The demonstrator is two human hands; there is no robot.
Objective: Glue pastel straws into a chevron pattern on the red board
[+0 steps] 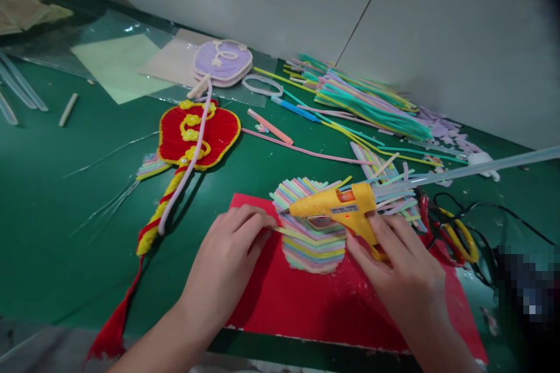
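My right hand (400, 268) is wrapped round the handle of a yellow hot glue gun (336, 205), whose nozzle points left over a fan-shaped piece of striped pastel pipe cleaners (310, 239). A clear glue stick (481, 168) sticks out of the gun's back to the right. My left hand (230, 250) pinches a yellow-green pipe cleaner (297, 234) against the left edge of that piece. The piece lies on a red sheet (315, 303) at the near edge of the green table (52, 215).
A finished red and yellow fan with a red tassel (192, 140) lies to the left, a lilac one (223, 61) behind it. Loose pipe cleaners (367, 102) are heaped at the back right. Scissors with red and yellow handles (450, 236) and black cables lie at right.
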